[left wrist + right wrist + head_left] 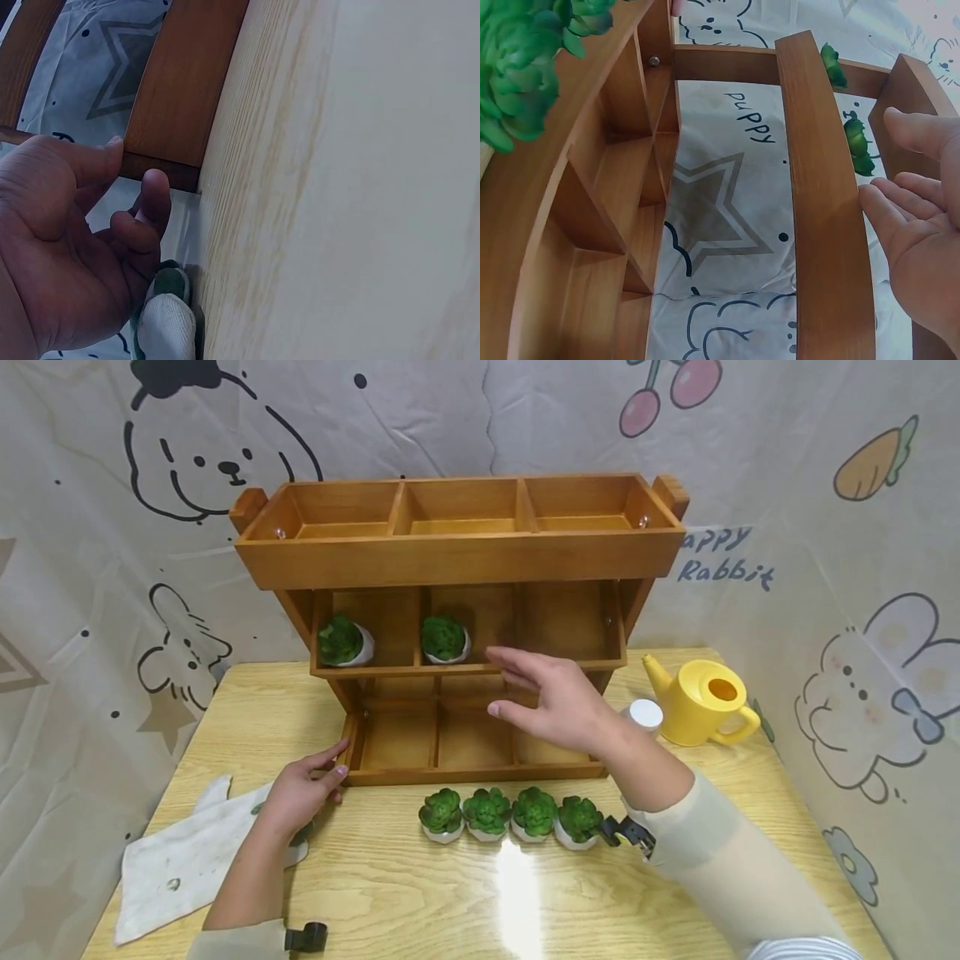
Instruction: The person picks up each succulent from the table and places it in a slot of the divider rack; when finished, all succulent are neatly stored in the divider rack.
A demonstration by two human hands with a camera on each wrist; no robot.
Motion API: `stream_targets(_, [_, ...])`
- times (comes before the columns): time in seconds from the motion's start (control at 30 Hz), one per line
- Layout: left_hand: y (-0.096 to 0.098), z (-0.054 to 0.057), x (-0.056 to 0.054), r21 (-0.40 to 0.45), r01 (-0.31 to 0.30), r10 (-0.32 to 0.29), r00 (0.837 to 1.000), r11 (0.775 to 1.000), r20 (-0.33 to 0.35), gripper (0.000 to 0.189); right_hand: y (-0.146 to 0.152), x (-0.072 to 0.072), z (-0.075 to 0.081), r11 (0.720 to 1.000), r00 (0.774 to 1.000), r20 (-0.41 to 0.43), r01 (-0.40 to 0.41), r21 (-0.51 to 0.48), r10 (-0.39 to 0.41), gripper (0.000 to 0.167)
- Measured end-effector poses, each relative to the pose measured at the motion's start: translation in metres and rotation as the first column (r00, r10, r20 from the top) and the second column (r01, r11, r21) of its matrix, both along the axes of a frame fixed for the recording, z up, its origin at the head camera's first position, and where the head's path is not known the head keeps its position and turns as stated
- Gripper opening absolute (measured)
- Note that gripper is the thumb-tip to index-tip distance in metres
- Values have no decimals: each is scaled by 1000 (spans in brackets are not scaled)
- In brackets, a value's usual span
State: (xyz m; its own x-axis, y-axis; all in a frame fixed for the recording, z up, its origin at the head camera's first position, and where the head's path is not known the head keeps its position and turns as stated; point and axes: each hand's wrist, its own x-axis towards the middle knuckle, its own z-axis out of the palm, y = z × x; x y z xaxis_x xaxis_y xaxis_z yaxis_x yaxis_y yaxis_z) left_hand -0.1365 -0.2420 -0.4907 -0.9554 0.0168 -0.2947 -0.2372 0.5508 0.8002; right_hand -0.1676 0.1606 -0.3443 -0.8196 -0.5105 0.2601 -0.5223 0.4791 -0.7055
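A three-tier wooden shelf (457, 560) stands at the back of the table. In its middle tier sit two potted succulents: one plant (341, 641) in the left compartment, another plant (444, 638) in the centre one. My right hand (551, 697) hovers in front of that tier, just right of the centre plant, fingers extended and holding nothing. In the right wrist view the hand (922, 217) appears beside the tier's front board. My left hand (303, 789) touches the lower left corner of the shelf; in the left wrist view its fingers (156, 199) are loosely bent at the corner.
Several potted succulents (535, 814) stand in a row before the shelf. To its right are a yellow watering can (701, 702) and a white-topped container (645, 714). A white cloth or glove (187, 860) lies at left. Printed fabric (810, 610) surrounds the table.
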Motion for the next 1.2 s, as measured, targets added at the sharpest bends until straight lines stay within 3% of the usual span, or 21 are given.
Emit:
stream_targets(0.43, [1,-1,0,12,-6,6,1000,1000,14,54,19,20,-12,1000,997,-71,18,-5,-18,65])
stream_targets(0.77, [1,4,2,41,-5,4,1000,999,20,55,37,37,-25,999,999,-41,22,23,-22,66])
stream_targets(0.93, [1,4,2,35,-2,1,1000,999,20,55,44,44,-32,997,996,-80,44,62,-39,65])
stream_targets(1.2, [0,4,2,29,3,-4,1000,1000,28,56,52,54,-47,998,997,-64,51,42,-49,63])
